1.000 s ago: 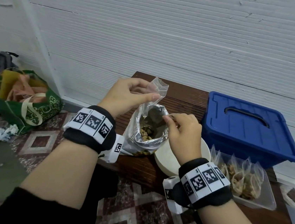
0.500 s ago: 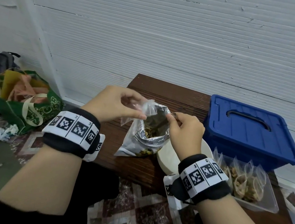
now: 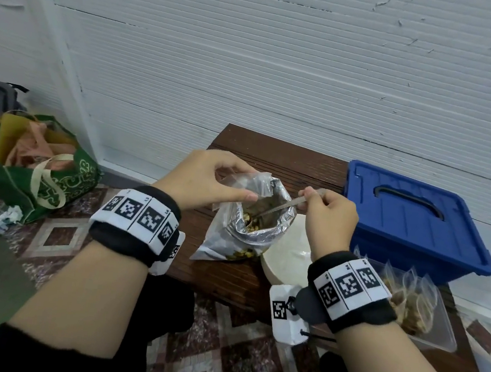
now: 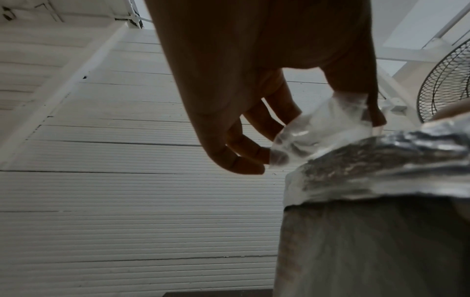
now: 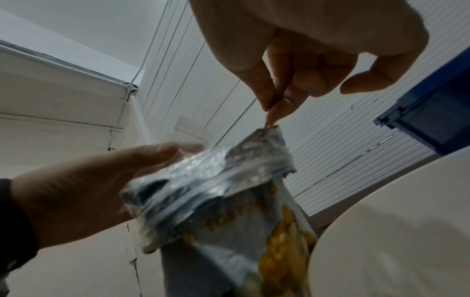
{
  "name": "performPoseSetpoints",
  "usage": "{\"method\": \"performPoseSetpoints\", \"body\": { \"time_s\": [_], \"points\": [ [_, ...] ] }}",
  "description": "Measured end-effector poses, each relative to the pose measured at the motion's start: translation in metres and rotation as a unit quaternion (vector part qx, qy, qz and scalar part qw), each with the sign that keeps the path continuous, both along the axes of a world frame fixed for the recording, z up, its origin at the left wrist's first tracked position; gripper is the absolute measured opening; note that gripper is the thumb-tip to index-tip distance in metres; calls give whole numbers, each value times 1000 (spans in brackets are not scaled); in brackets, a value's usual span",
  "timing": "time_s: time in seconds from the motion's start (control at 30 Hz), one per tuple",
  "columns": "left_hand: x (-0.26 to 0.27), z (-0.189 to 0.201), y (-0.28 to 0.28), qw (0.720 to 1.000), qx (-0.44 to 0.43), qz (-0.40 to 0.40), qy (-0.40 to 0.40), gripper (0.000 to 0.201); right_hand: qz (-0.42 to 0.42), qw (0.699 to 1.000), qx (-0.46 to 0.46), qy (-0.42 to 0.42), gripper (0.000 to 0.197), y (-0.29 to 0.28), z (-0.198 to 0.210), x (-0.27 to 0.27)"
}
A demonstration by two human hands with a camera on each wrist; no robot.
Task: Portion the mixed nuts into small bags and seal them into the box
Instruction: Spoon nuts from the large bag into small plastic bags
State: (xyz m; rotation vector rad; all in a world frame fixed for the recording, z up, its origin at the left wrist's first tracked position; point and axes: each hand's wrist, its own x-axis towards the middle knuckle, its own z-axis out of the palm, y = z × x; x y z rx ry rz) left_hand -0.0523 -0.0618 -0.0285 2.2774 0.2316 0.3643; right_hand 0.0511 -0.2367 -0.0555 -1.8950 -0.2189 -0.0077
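left hand (image 3: 205, 181) is pinching a small clear bag (image 3: 246, 183) right at the far-left rim of the foil nut pouch (image 3: 252, 226), which stands open on the wooden table (image 3: 286, 163). right hand (image 3: 331, 217) pinches a thin spoon handle (image 3: 289, 204) between thumb and fingers, the other end dipping into the nuts (image 3: 254, 222) inside. pouch sits between both hands, leaning against a white bowl (image 3: 288, 255). closed blue box (image 3: 411, 220) off to the right, and a clear tray of filled bags (image 3: 411, 302) in front of it.

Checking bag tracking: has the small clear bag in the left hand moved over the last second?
Yes. The small clear bag, pinched by the left hand, has come down from above the foil nut bag to its open mouth.
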Motion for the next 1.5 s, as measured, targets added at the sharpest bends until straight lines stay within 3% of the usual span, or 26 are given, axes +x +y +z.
{"method": "performPoseSetpoints", "body": {
  "time_s": [0.17,0.4,0.5,0.97,1.5],
  "points": [
    [2,-4,2,999,3,3,31,57,-37,999,20,8,31,-12,11,12],
    [3,-2,4,999,5,14,49,56,-68,997,42,-22,35,-32,29,30],
    [4,-1,4,998,11,18,56,45,-75,995,44,-40,37,-38,37,36],
    [7,3,0,996,64,15,63,43,-21,999,34,-37,39,-30,49,38],
    [18,3,-14,989,135,33,49,54,5,998,45,-31,36,-13,53,37]
  ]
}}
